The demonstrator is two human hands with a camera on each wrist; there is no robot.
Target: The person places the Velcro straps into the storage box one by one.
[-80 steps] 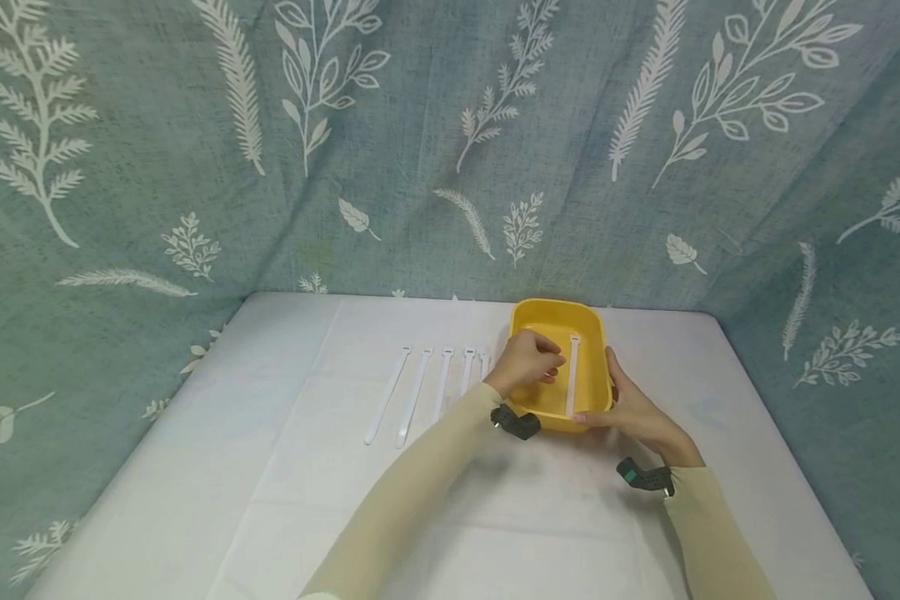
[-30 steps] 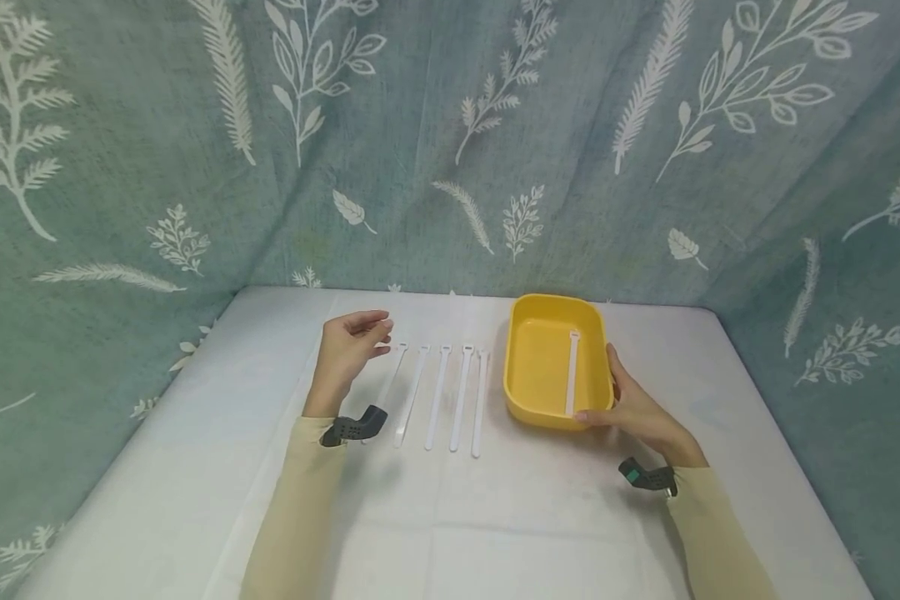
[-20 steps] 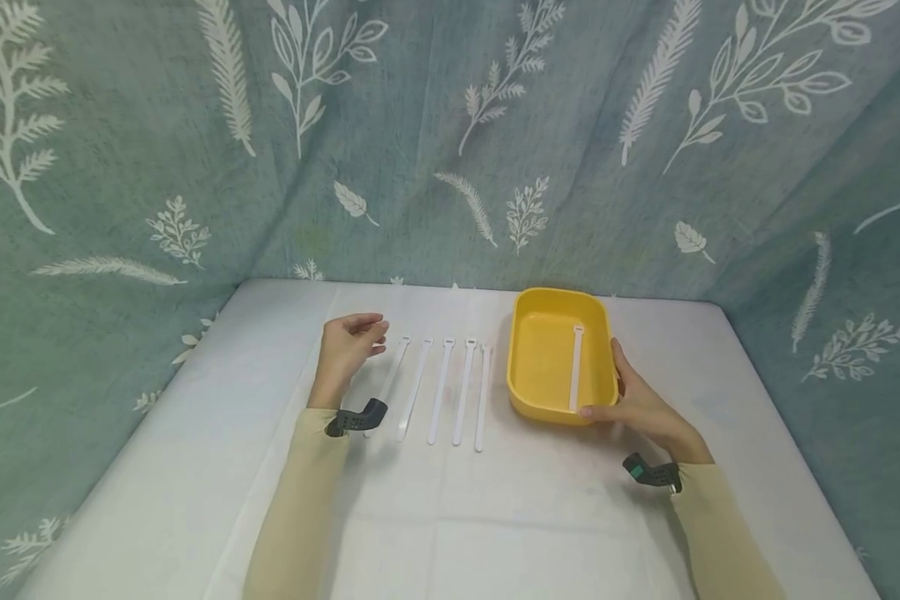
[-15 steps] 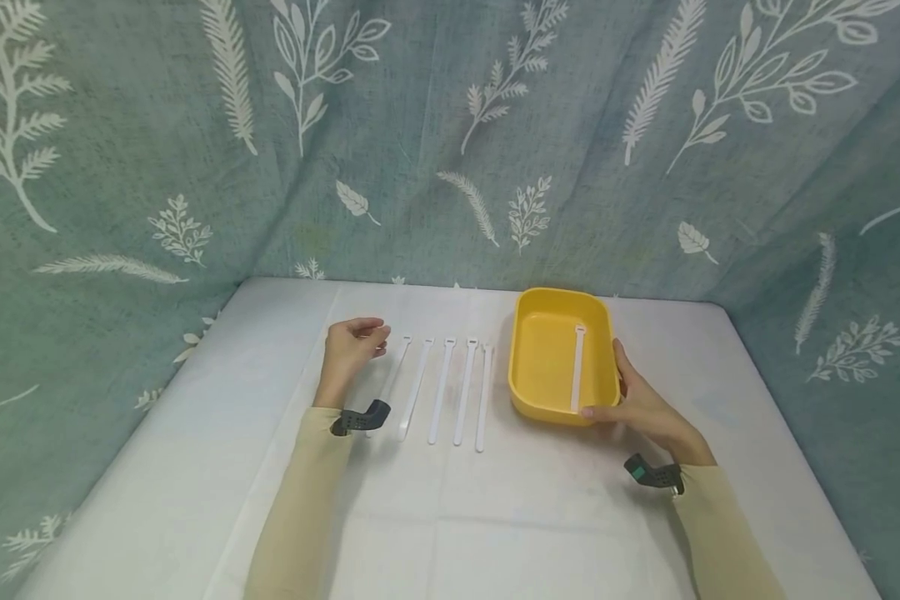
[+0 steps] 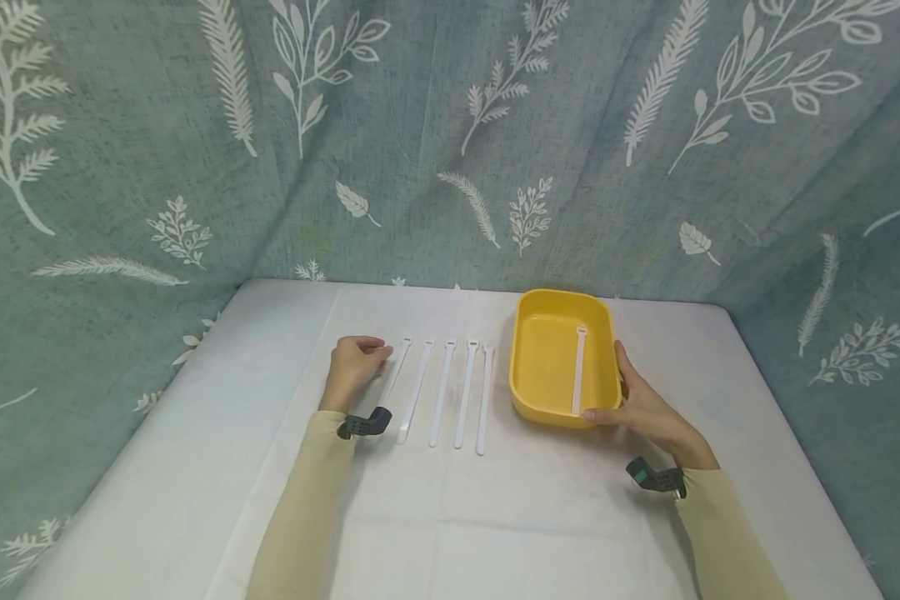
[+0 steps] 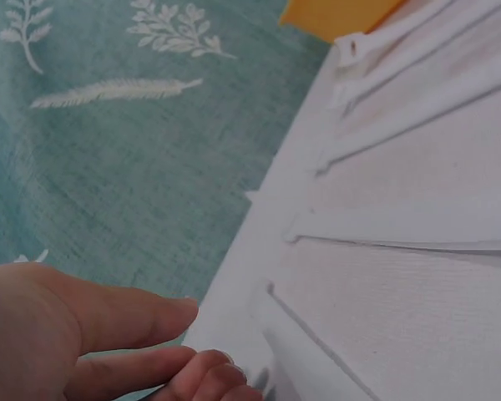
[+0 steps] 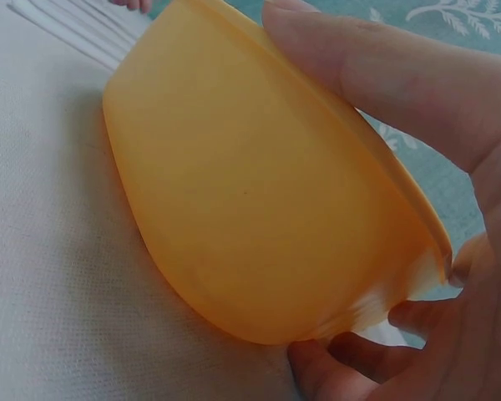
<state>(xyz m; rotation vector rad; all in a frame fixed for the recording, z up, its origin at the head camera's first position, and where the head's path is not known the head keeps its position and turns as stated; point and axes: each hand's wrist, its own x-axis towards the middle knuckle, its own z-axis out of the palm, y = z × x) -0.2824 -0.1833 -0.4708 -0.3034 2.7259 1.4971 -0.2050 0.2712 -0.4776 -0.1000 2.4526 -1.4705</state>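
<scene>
On the faintly creased, white-covered table (image 5: 540,517) we see five white cable ties (image 5: 442,393) lying side by side in a slightly slanted row, apart from one another, their heads toward the far edge, and, near the rightmost tie, a yellow tray with rounded corners (image 5: 540,367).

Five straps (image 5: 442,393) left of tray (image 5: 543,358); sixth strap (image 5: 579,371) inside.

Leaf-print cloth (image 5: 412,125) behind white table (image 5: 540,542)

Five slim white straps (image 5: 442,392) are lying in a row. The yellow tray (image 5: 542,362) is cradling a sixth strap (image 5: 578,372), the right hand (image 5: 651,414) gripping its corner.
</scene>
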